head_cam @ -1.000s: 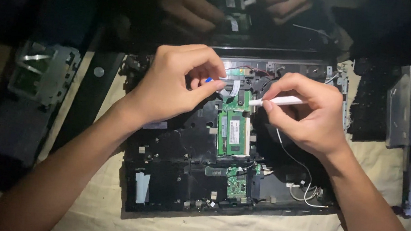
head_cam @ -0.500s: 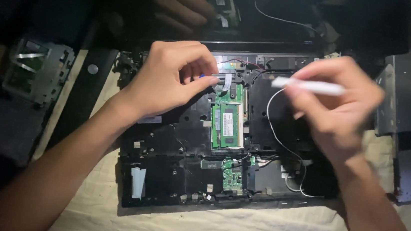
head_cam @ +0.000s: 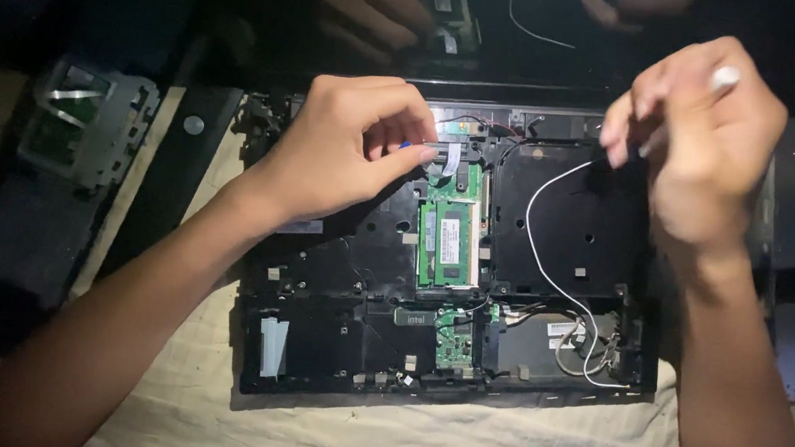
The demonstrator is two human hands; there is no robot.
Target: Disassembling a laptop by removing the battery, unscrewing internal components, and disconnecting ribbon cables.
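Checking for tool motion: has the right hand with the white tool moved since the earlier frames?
Yes. The right hand lifted up and rightward, off the green memory module.

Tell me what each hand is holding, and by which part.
The right hand pinches the white wire near its upper end and grips a white tool in its fist. The left hand pinches a flat ribbon cable at its end.
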